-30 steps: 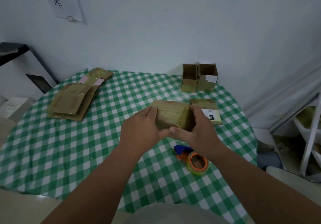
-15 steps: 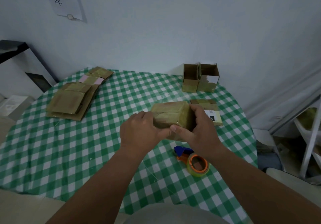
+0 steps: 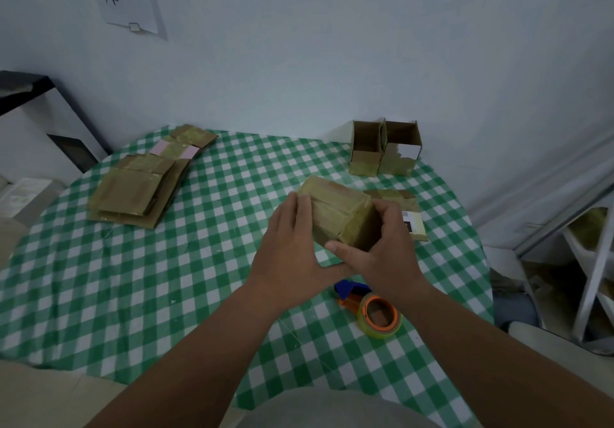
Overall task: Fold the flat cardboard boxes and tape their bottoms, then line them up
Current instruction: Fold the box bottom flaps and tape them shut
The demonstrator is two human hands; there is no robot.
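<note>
Compared with the earlier frames, the folded box (image 3: 339,216) sits higher and is turned so that one corner points toward the viewer, and the left hand has slid from the box's near face up onto its left end. Both forearms enter from the bottom edge and meet over the green-checked table (image 3: 206,261). Nearest, just below the right wrist, lies a tape dispenser (image 3: 372,308) with an orange core and a blue handle, flat on the cloth. Above it the left hand (image 3: 292,261) curls round the left end of the box, fingers laid over the top edge and thumb reaching beneath. Opposite, the right hand (image 3: 388,254) grips the right end, thumb pressed along the lower near edge and fingers wrapped over the far side. Between the two hands the box is held clear of the cloth, tilted, its taped faces glossy. Just beyond the right hand a flat box with a label (image 3: 412,218) lies on the table, partly hidden by the fingers. Well to the left of the left hand rests a stack of flat boxes (image 3: 139,191). Farthest, beyond the right hand by the wall, two finished boxes (image 3: 385,148) stand upright, touching side by side, open tops up.
</note>
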